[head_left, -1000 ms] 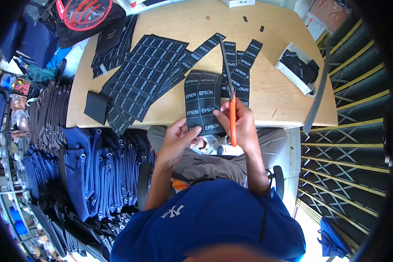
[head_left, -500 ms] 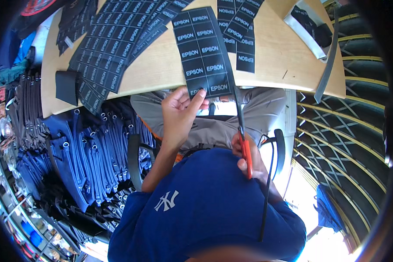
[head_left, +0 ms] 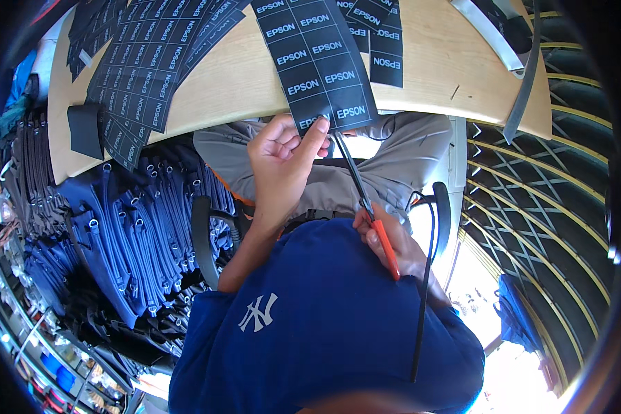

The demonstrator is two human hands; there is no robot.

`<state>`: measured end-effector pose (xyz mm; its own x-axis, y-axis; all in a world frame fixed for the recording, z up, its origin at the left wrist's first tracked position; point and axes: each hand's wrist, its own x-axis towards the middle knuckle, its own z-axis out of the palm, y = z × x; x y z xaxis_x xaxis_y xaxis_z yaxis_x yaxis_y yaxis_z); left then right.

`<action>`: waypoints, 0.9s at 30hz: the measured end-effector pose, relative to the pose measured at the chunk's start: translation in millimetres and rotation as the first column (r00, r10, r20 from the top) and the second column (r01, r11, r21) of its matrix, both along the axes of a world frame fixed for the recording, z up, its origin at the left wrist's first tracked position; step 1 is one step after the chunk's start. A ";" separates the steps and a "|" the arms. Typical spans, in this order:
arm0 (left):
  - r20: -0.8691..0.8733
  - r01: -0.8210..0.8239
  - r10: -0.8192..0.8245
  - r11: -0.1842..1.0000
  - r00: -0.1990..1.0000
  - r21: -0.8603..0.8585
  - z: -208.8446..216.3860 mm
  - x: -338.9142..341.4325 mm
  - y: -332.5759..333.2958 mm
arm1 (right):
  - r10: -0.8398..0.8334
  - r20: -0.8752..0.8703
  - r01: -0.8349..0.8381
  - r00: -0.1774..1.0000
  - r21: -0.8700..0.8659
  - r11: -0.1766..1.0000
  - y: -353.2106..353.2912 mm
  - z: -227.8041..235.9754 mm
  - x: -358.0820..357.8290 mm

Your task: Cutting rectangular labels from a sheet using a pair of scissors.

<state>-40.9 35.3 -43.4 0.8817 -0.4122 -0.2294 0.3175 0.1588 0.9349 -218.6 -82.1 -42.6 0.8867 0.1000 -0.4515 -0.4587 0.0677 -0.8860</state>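
My left hand pinches the lower edge of a long black label sheet between thumb and fingers. Pale lettering in a two-column grid of thin lines covers the sheet, which stretches away over the table's near edge. In my right hand is a pair of scissors with red-orange handles. Its blades look nearly closed and point up and left. Their tips are close to my left fingers at the sheet's bottom edge; whether they touch it I cannot tell.
More black label sheets overlap on the left of the wooden table; further label strips lie beyond the held sheet. At right are a white open box and a dark strip. Blue straps with metal rings hang at left.
The scissors have swung left, from along the sheet's right edge to below its bottom edge. My view has shifted slightly, and the sheet appears higher. Both hands keep their hold.
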 end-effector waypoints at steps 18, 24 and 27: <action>-0.009 0.025 -0.026 0.996 1.000 -0.080 -0.2 -14.7 0.7 | -0.165 0.028 0.161 0.986 0.110 0.981 18.0 -2.3 17.9; -0.016 0.029 -0.031 0.994 0.999 -0.101 -0.6 -16.0 0.4 | -0.183 0.007 0.181 0.983 0.116 0.977 19.0 -3.1 17.6; -0.015 0.032 -0.034 0.995 0.999 -0.097 -1.2 -15.3 0.2 | -0.208 -0.033 0.210 0.978 0.232 0.950 21.8 0.0 20.5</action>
<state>-56.2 35.6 -44.6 0.8638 -0.4620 -0.2011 0.3389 0.2374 0.9104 -198.2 -60.3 -42.7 0.8956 0.0162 -0.4447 -0.4190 0.3669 -0.8306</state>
